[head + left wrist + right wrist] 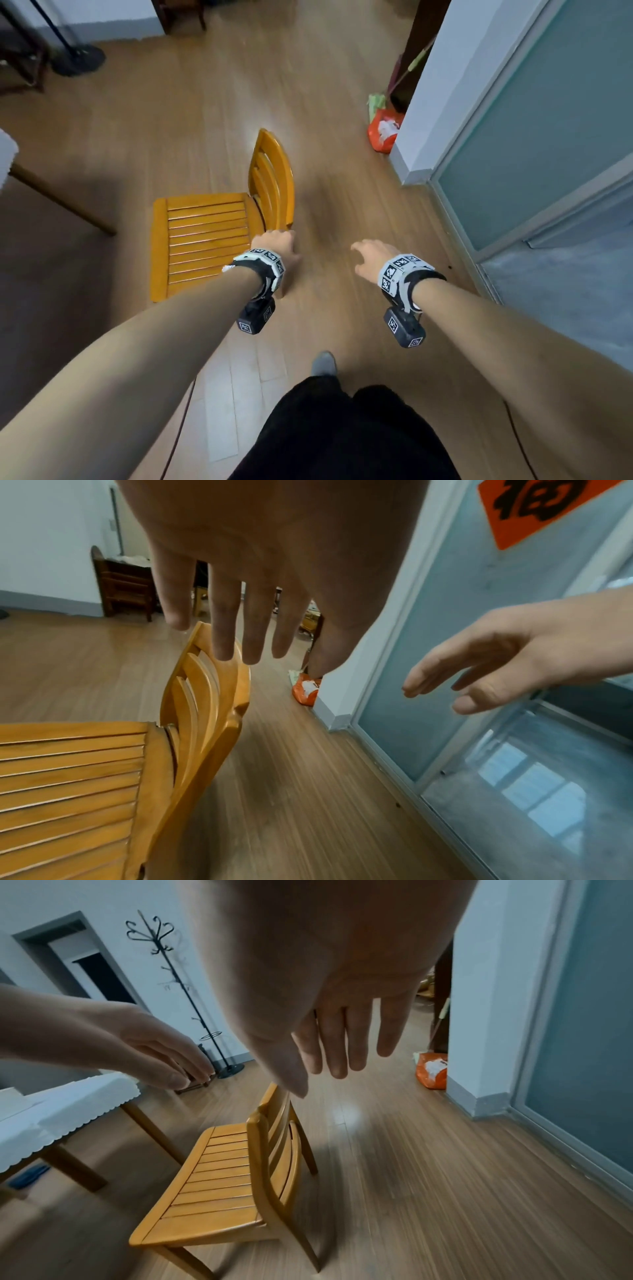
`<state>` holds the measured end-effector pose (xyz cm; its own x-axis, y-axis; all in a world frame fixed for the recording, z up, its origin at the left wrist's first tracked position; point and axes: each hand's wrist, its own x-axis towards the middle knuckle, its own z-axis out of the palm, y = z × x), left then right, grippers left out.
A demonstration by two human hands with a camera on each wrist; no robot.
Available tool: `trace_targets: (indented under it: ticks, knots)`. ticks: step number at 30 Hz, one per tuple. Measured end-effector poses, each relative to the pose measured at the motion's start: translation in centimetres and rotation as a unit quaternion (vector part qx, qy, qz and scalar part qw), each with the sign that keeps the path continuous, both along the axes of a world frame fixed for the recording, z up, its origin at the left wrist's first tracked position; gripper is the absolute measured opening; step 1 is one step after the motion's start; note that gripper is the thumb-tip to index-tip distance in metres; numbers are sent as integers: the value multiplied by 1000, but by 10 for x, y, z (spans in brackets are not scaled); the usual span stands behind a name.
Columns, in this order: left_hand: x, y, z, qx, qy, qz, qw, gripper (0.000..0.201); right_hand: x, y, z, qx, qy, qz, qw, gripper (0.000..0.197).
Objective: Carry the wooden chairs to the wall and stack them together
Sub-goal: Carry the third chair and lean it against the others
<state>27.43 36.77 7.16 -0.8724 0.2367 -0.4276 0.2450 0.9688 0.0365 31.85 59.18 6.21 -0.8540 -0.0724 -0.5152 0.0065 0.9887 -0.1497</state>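
A light wooden chair (205, 236) with a slatted seat and curved backrest (272, 178) stands on the floor, its back toward the glass door. The chair (103, 777) fills the lower left of the left wrist view, and the chair (219, 1185) sits low in the right wrist view. My left hand (275, 241) hovers above the near end of the backrest with fingers straight, holding nothing. My right hand (370, 255) hangs open in the air to the right of the chair, apart from it. Both hands (240, 631) (339, 1047) show empty palms.
A table (58, 1118) with a white scalloped cloth stands left of the chair. A frosted glass sliding door (548, 137) and white wall corner (431, 113) lie to the right, an orange bag (383, 132) at its base. A coat stand (181, 988) and dark chair (121, 585) stand farther off.
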Motion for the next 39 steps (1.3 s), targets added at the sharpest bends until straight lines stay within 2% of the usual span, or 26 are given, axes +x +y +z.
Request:
trace_targets:
  ticks: [5, 11, 15, 20, 25, 30, 34, 37, 39]
  knots:
    - [-77, 14, 4, -6, -5, 47, 999, 52, -102, 23, 5, 2, -7, 54, 999, 55]
    - [-134, 29, -19, -12, -23, 161, 987, 53, -221, 27, -22, -1, -18, 171, 985, 49]
    - [-146, 41, -24, -15, -45, 261, 964, 51, -291, 16, -36, 2, -34, 278, 960, 50]
    - [-153, 45, -21, -14, -59, 389, 919, 51, -365, -19, -40, 3, -15, 401, 916, 51]
    - [-154, 42, -28, -4, -60, 482, 874, 56, -399, -65, -47, -9, -6, 492, 871, 54]
    - [-165, 25, -58, 34, -49, 535, 843, 52, -416, -107, -68, 8, -12, 580, 814, 60]
    - [-179, 21, -88, 54, -39, 550, 832, 56, -423, -120, -86, 18, -24, 628, 778, 70]
    - [-186, 37, -107, 70, -51, 575, 814, 58, -432, -116, -96, 38, -39, 655, 754, 79]
    - [-191, 51, -114, 89, -62, 589, 801, 64, -441, -113, -98, 51, -33, 677, 734, 78]
